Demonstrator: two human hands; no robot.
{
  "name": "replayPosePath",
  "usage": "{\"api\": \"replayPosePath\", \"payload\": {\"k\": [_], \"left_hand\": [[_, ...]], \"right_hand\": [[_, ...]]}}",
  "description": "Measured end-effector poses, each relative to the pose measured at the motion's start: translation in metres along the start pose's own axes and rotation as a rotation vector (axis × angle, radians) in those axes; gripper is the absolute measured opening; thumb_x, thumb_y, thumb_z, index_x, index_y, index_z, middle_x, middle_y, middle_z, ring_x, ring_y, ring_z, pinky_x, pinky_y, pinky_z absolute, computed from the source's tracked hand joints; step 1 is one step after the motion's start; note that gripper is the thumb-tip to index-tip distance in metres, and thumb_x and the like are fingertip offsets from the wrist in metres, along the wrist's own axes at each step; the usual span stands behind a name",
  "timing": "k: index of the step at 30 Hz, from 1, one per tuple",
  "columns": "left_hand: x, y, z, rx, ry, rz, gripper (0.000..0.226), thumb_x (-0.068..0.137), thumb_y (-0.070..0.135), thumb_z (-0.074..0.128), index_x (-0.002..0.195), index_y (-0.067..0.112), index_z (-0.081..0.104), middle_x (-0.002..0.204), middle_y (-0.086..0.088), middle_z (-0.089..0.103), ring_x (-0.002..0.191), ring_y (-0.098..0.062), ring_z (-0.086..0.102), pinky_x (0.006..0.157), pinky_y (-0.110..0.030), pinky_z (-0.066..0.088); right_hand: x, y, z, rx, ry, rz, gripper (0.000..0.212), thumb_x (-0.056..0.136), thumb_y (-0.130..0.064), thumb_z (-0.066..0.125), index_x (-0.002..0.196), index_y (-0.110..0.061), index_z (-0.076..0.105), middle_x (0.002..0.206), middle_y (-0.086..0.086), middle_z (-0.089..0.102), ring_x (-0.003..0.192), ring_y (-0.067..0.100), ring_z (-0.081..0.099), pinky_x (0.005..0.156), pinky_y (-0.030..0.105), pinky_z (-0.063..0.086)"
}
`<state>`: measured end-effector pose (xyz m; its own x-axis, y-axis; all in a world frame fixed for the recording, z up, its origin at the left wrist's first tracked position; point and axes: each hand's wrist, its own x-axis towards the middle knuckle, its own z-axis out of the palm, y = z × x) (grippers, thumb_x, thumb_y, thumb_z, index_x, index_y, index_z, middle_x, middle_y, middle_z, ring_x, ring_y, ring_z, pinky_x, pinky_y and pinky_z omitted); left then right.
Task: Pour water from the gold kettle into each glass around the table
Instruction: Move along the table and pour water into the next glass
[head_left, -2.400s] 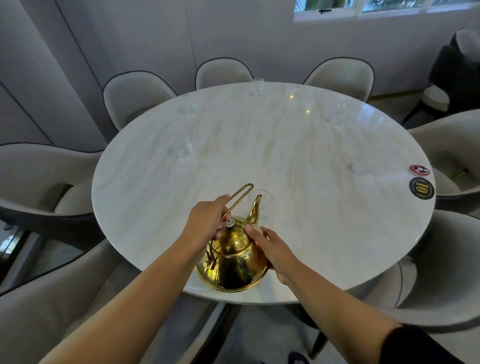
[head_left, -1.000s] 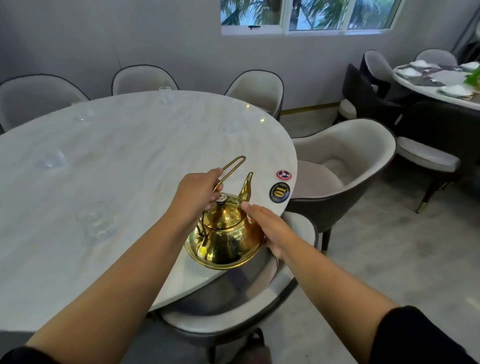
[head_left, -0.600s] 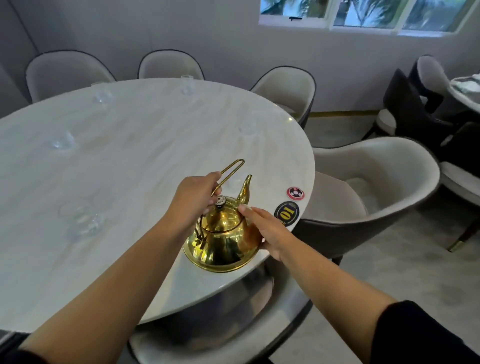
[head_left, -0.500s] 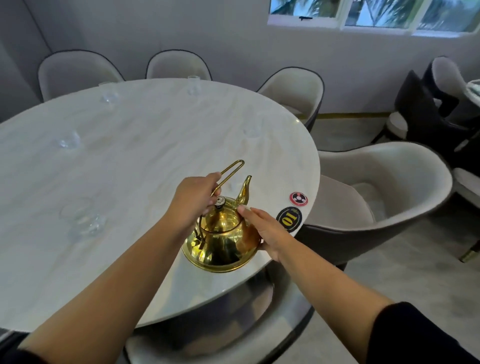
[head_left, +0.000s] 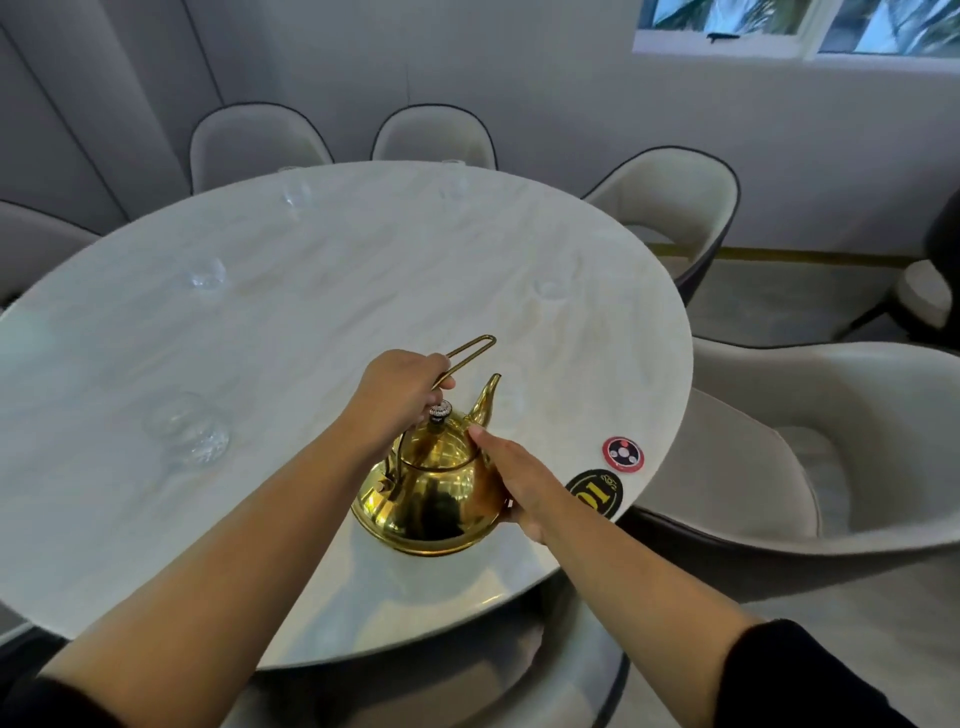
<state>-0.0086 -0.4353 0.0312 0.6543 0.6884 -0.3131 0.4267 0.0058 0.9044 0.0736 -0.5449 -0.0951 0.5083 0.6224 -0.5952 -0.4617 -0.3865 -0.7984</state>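
Looks down along two bare forearms at a gold kettle (head_left: 431, 493), upright over the near edge of a round pale marble table (head_left: 363, 291), seemingly lifted just clear of the top.

Left hand (head_left: 400, 397) with fingers curled tight round the thin looped wire handle (head_left: 470, 353), taking the weight from above. Right hand (head_left: 511, 478) laid against the kettle's right flank, fingers nearly straight and gripping nothing, forefinger tip by the lid's rim, just beside the dark knob (head_left: 440, 411). Probably there to steady the body and keep the lid seated for tipping.

Spout (head_left: 488, 397) aimed away, toward the table's far right. Kettle level, so no pouring at present; likely being carried between places.

Clear glasses near the rim, faint against the marble: near-left glass (head_left: 187, 434), left glass (head_left: 208, 273), far glass (head_left: 296, 195), and right glass (head_left: 550, 288) beyond the spout, probably next in line. Cannot tell which hold water.

Two round stickers at the rim, just right of the right hand. Black sticker (head_left: 595, 493) with gold figures reading "10", seen upside down, likely the table number. Red sticker (head_left: 622, 453) with a small white and black emblem, no legible writing.

Grey upholstered chairs (head_left: 779, 452) around the table.
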Motion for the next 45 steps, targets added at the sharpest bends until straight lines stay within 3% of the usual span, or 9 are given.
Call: {"api": "replayPosePath", "payload": {"k": [3,9,13,18,22,30,36,41,45], "left_hand": [[0.013,0.007,0.009,0.009,0.034,-0.031,0.03,0.091,0.02,0.05,0.066,0.008,0.061,0.041,0.005,0.041,0.036,-0.01,0.03,0.04,-0.019,0.024],[0.034,0.023,0.018,0.091,0.073,-0.014,0.03,0.091,0.015,0.051,0.064,0.009,0.065,0.034,0.008,0.038,0.029,-0.008,0.027,0.034,-0.015,0.022],[0.046,0.037,0.024,0.21,0.066,-0.018,0.033,0.093,0.016,0.051,0.063,0.013,0.065,0.031,0.008,0.041,0.026,-0.006,0.03,0.038,-0.019,0.024],[0.061,0.049,0.031,0.31,0.062,-0.036,0.035,0.095,0.015,0.047,0.062,0.014,0.06,0.037,0.007,0.047,0.03,-0.006,0.037,0.036,-0.016,0.027],[0.066,0.049,0.033,0.375,0.043,0.013,0.034,0.096,0.014,0.047,0.064,0.015,0.058,0.055,0.005,0.051,0.04,-0.003,0.044,0.047,-0.018,0.033],[0.069,0.052,0.036,0.406,0.014,-0.046,0.035,0.094,0.013,0.046,0.064,0.013,0.063,0.025,0.009,0.041,0.019,-0.006,0.03,0.042,-0.022,0.023],[0.068,0.05,0.036,0.434,0.033,0.016,0.032,0.091,0.022,0.052,0.064,0.014,0.065,0.051,0.003,0.047,0.027,-0.007,0.035,0.045,-0.023,0.027],[0.068,0.051,0.034,0.451,0.03,0.045,0.031,0.092,0.026,0.054,0.068,0.011,0.067,0.054,0.002,0.047,0.04,-0.012,0.035,0.047,-0.023,0.028],[0.067,0.053,0.033,0.447,0.026,0.05,0.03,0.093,0.028,0.055,0.083,0.004,0.071,0.057,0.001,0.048,0.045,-0.014,0.036,0.049,-0.024,0.029]], "right_hand": [[0.008,-0.009,-0.007,-0.015,-0.036,0.005,0.059,0.082,-0.065,0.059,0.126,-0.026,0.057,0.115,-0.001,0.065,0.1,0.017,0.059,0.076,0.035,0.054],[0.022,-0.019,-0.013,0.009,-0.065,0.073,0.059,0.081,-0.068,0.059,0.12,-0.025,0.06,0.114,0.002,0.066,0.106,0.023,0.061,0.087,0.044,0.056],[0.025,-0.025,-0.015,0.054,-0.111,0.104,0.041,0.086,-0.065,0.054,0.102,-0.027,0.062,0.103,-0.001,0.066,0.093,0.019,0.062,0.08,0.041,0.057],[0.025,-0.029,-0.016,0.106,-0.139,0.136,0.037,0.089,-0.063,0.05,0.094,-0.027,0.061,0.095,-0.003,0.063,0.086,0.016,0.06,0.08,0.04,0.055],[0.025,-0.029,-0.016,0.151,-0.156,0.157,0.043,0.088,-0.063,0.051,0.103,-0.023,0.06,0.096,-0.002,0.063,0.086,0.018,0.062,0.085,0.044,0.054],[0.026,-0.027,-0.015,0.193,-0.145,0.195,0.064,0.084,-0.065,0.056,0.124,-0.015,0.058,0.103,0.004,0.064,0.106,0.03,0.061,0.091,0.05,0.054],[0.026,-0.026,-0.015,0.209,-0.15,0.212,0.069,0.081,-0.066,0.058,0.126,-0.014,0.057,0.108,0.006,0.064,0.105,0.03,0.062,0.091,0.05,0.054],[0.026,-0.027,-0.012,0.216,-0.153,0.216,0.072,0.079,-0.067,0.06,0.128,-0.015,0.055,0.128,0.012,0.059,0.115,0.034,0.059,0.094,0.053,0.052],[0.026,-0.028,-0.012,0.226,-0.161,0.218,0.069,0.079,-0.067,0.06,0.125,-0.016,0.056,0.124,0.011,0.059,0.113,0.033,0.059,0.094,0.053,0.053]]}}
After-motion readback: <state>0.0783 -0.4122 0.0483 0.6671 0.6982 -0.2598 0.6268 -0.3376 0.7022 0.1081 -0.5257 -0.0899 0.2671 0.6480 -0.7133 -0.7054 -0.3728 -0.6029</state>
